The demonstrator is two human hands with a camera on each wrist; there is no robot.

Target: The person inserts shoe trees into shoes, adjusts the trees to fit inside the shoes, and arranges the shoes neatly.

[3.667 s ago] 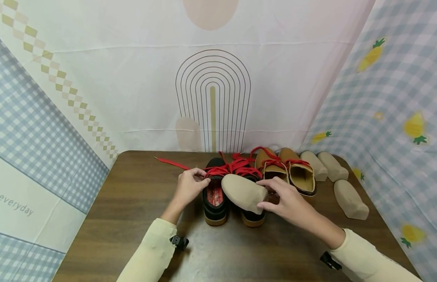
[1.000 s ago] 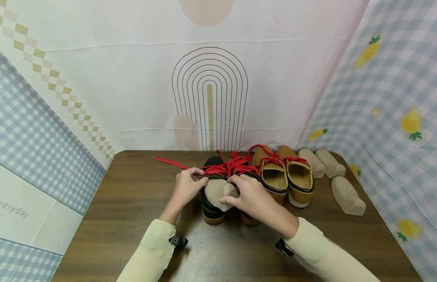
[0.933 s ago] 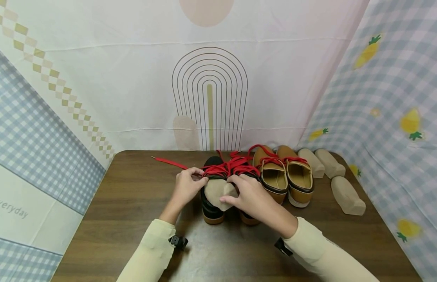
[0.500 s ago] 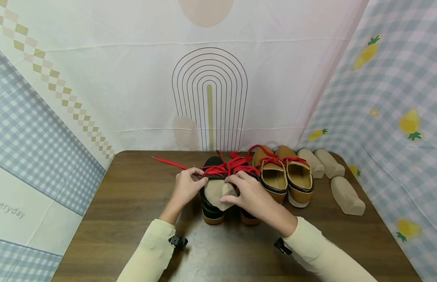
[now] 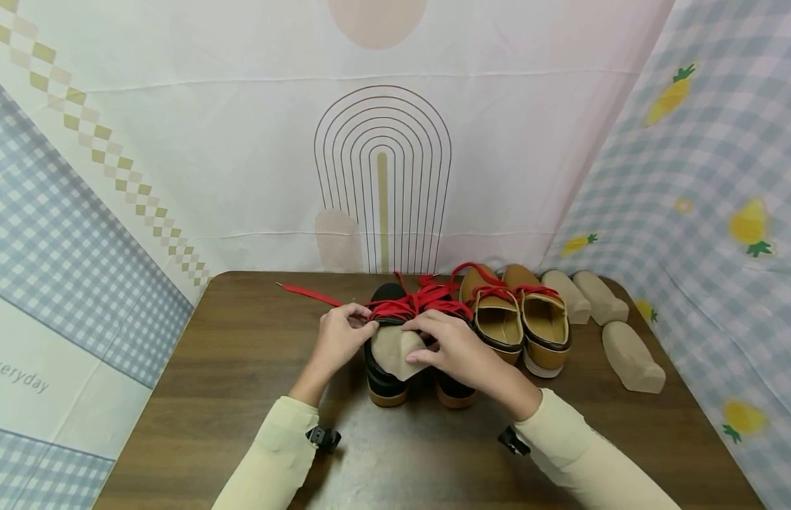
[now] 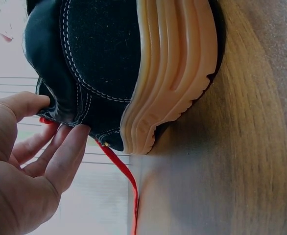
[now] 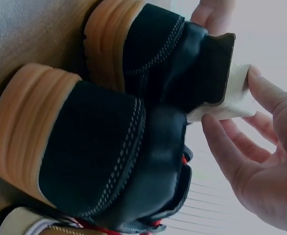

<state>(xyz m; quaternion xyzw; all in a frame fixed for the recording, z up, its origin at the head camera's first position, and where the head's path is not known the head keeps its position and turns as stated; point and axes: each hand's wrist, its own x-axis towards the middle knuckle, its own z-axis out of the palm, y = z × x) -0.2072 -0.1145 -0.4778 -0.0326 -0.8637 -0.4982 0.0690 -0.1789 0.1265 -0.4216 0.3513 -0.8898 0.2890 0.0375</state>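
Observation:
A beige foot-shaped shoe insert (image 5: 393, 352) sits tilted in the opening of the left black shoe (image 5: 384, 386), its front part hidden inside. My right hand (image 5: 451, 346) holds the insert's heel end between thumb and fingers; the right wrist view shows that pale end (image 7: 240, 93) jutting above the shoe's collar. With thumb and fingertips, my left hand (image 5: 343, 338) pinches the shoe's edge beside the red laces (image 5: 393, 307), as the left wrist view (image 6: 23, 164) confirms. The right black shoe (image 5: 456, 394) stands alongside, partly covered by my right hand.
Two tan shoes (image 5: 545, 350) with red laces stand right of the black pair. Several more beige inserts (image 5: 633, 358) lie toward the right edge of the brown table (image 5: 242, 397). One loose red lace (image 5: 309, 293) trails left. Patterned cloth hangs behind and at both sides.
My right hand has carried the insert leftward and its front has entered the left black shoe. Over the last second the right fingers have shifted slightly on it; the left hand has stayed put.

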